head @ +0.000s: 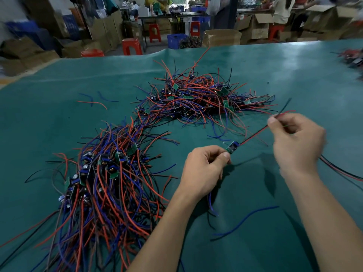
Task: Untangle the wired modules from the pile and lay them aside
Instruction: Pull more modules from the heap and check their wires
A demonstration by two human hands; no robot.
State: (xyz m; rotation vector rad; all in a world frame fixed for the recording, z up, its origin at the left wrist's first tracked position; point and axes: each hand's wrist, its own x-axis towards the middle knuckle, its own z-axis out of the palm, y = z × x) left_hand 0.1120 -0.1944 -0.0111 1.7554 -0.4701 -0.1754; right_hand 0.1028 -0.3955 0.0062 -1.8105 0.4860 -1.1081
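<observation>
The left hand [204,169] is pinching 1 module [232,147] above the mat [294,75]; the right hand [296,142] is pinching its red and black wires [255,135]. 2 piles [110,173] are lying tangled, so most work is likely waiting.

two wire piles [110,173] – two hands [204,169] – four red stools [132,46].

Both forearms are bare to the frame's near edge, with no sleeve showing. The left hand [202,169] and right hand [296,142] wear no gloves, rings or watch.
</observation>
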